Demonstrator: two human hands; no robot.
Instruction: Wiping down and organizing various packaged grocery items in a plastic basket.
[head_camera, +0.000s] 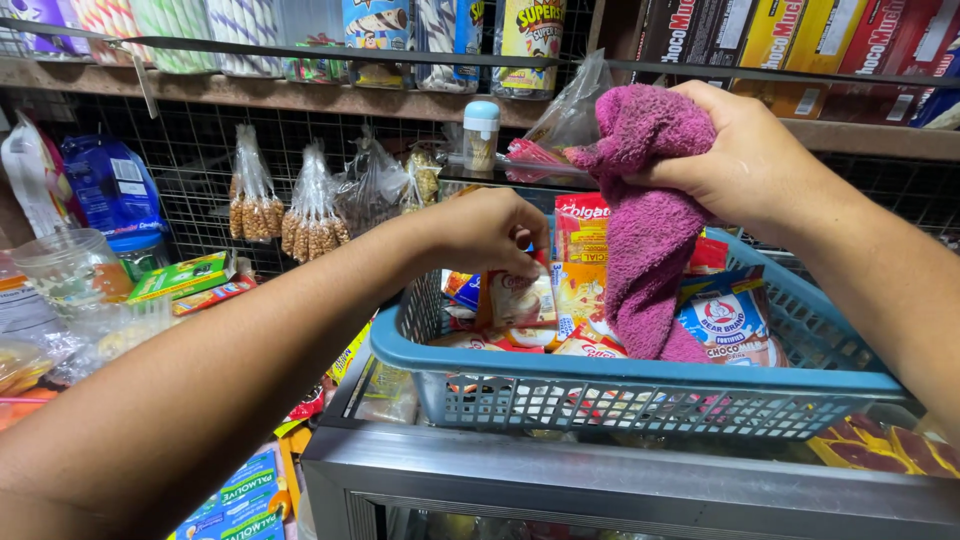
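- Nearest the camera was my left forearm, crossing from bottom left up to the basket.
- Left hand (490, 232) was curled narrow over the blue plastic basket (600, 372), fingertips pinched on the top edge of a small pale sachet (520, 298) standing among the packets.
- Right hand (745, 160) was closed tight around a bunched magenta cloth (650, 230), held above the basket; its loose end hung down into the basket onto the packets.
- Basket sat on a metal-framed glass counter (620, 480), packed with sachets, including a white-and-blue milk packet (725, 320) just right of the cloth.
- Behind the basket: a clear plastic bag (570, 125) and a small jar with a pale blue cap (481, 135).
- Small bags of nuts (310, 215) hung on the wire mesh at the back.
- Green boxes (180, 277) lay at left, well apart from both hands.
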